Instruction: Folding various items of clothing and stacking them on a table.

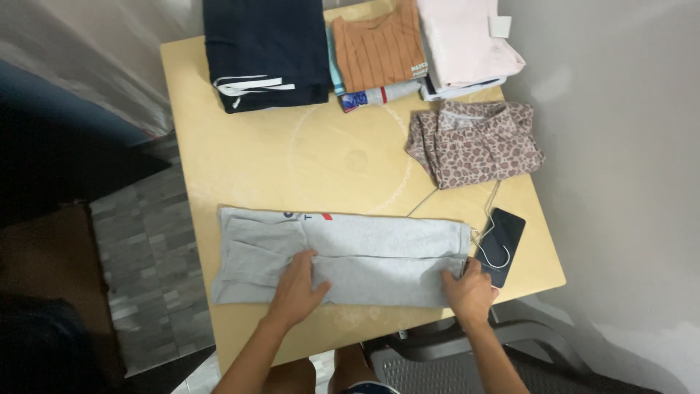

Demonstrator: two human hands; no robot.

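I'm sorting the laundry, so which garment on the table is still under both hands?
The long grey garment at the near edge: left hand and right hand press on it. The navy, orange, pink and leopard-print pieces lie folded, untouched, farther back.

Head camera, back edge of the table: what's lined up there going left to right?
Folded navy garment with white stripes → folded orange ribbed top on a small stack → folded pale pink garment. The leopard-print garment lies nearer, toward the right edge.
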